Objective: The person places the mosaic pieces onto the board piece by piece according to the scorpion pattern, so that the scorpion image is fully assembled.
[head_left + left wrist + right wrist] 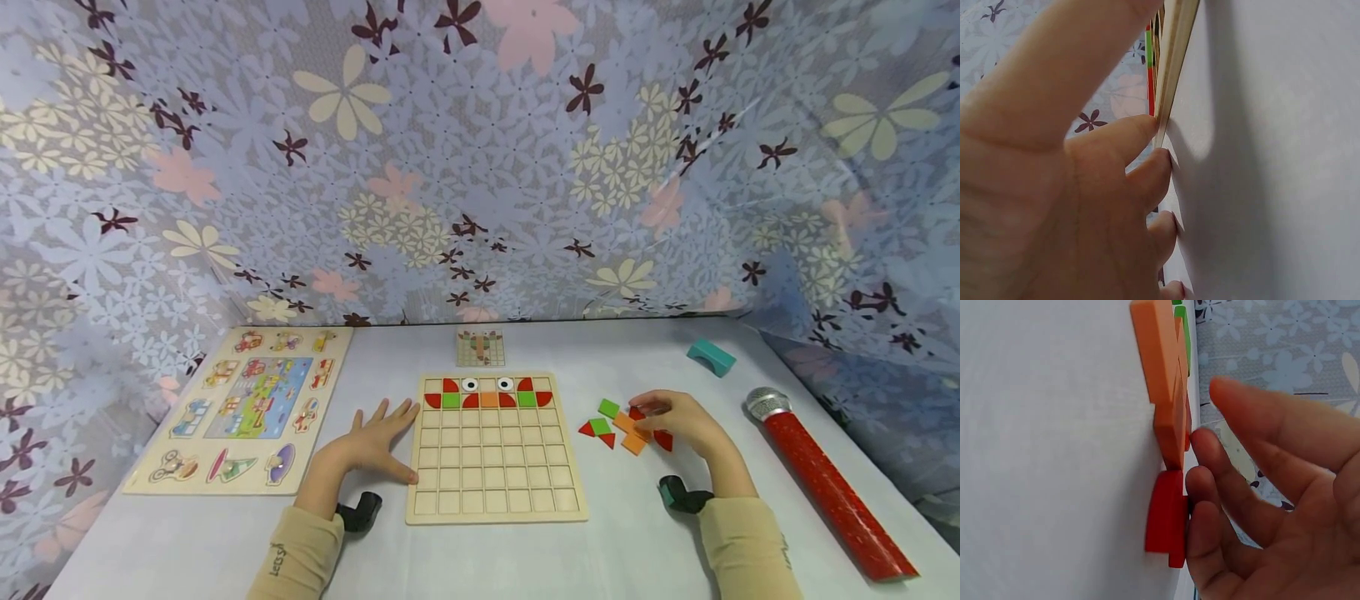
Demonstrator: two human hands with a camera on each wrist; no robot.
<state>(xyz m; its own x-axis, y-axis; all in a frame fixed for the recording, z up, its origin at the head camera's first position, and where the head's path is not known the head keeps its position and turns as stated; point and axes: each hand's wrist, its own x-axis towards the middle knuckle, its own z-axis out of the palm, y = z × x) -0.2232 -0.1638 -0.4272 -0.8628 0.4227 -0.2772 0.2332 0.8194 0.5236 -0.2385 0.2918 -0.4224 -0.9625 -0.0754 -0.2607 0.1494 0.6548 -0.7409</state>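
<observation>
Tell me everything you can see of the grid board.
The grid board looks like pale wood, roughly square, with a rim and thin raised dividers forming small square cells. It lies flat on the white table. Its two far rows, a few cells bare, hold red, green and orange pieces plus two eye pieces; the nearer cells hold nothing. The left hand touches its left edge.

Soft, even light brightens the white table [487, 562]; in the left-wrist view a broad, blurry-edged shadow [1235, 112] darkens it, while the right hand [1285, 506] appears in slightly soft focus.
</observation>
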